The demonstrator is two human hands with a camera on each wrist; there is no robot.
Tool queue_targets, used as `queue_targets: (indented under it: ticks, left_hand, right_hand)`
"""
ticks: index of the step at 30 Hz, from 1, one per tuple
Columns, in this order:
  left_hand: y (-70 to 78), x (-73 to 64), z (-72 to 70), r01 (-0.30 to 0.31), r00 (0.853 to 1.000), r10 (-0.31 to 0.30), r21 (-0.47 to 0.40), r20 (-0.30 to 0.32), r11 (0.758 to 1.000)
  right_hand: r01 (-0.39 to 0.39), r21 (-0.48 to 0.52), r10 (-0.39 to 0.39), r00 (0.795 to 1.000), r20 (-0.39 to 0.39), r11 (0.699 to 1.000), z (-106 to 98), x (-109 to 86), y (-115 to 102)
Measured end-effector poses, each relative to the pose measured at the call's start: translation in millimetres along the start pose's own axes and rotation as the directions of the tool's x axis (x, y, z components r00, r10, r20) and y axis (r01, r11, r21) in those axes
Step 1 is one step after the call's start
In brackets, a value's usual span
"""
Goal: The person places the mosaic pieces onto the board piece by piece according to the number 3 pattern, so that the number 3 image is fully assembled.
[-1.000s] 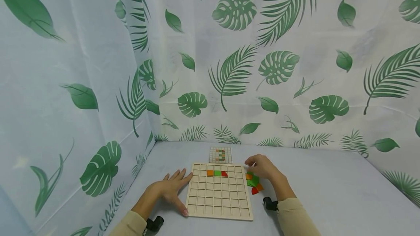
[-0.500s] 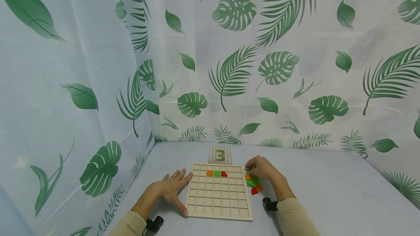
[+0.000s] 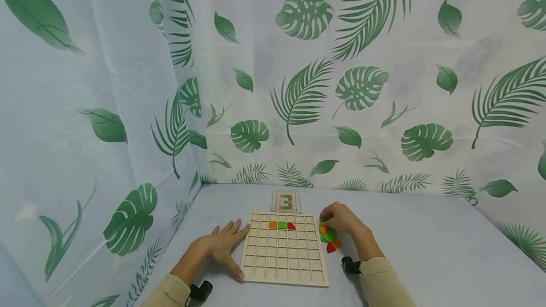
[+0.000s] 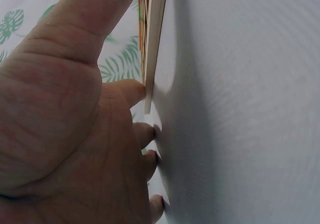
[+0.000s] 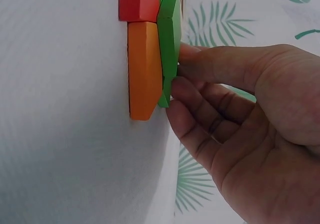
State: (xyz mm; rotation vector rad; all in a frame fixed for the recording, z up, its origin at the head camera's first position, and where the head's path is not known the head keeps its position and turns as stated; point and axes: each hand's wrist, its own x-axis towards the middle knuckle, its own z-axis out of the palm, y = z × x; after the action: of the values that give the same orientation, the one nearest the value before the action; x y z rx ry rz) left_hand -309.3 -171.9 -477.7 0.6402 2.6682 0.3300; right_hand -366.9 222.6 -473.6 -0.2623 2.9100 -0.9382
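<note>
A square wooden grid board (image 3: 283, 284) lies on the table, with an orange tile (image 3: 273, 225), a green tile (image 3: 282, 225) and a red quarter-round tile (image 3: 291, 226) in one row near its far edge. My left hand (image 3: 222, 246) rests at the board's left side, fingers spread, with thumb and index finger touching the edge. My right hand (image 3: 341, 218) bends its fingers down at the far end of a loose tile pile (image 3: 329, 236) right of the board. In the right wrist view, green tiles (image 5: 170, 38) hide the thumb and index fingertips, so their grip is unclear.
Beyond the board lies a small pattern card (image 3: 286, 202) printed with a coloured grid. The loose pile includes orange tiles (image 5: 144, 68) and a red tile (image 5: 137, 1). A leaf-print curtain (image 3: 298, 84) stands behind the table and along its left side.
My right hand has lowered slightly onto the far end of the pile, and a green tile there now shows just below its fingertips. The left hand and board stay put.
</note>
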Motion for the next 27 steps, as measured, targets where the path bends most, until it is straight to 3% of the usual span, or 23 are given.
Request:
queue_targets:
  ticks: [9,27]
  left_hand:
    - [-1.0,-0.1,0.2,0.003,1.0,-0.003,-0.002,-0.002,1.0]
    - [2.4,-2.7,-1.9,-0.006,1.0,0.006,-0.008,-0.004,1.0]
  right_hand:
    - [-0.029,-0.014,0.029,0.999,0.021,0.999,2.7,2.2,1.0]
    - [0.011,0.004,-0.011,1.0,-0.028,1.0,0.1,-0.3,0.4]
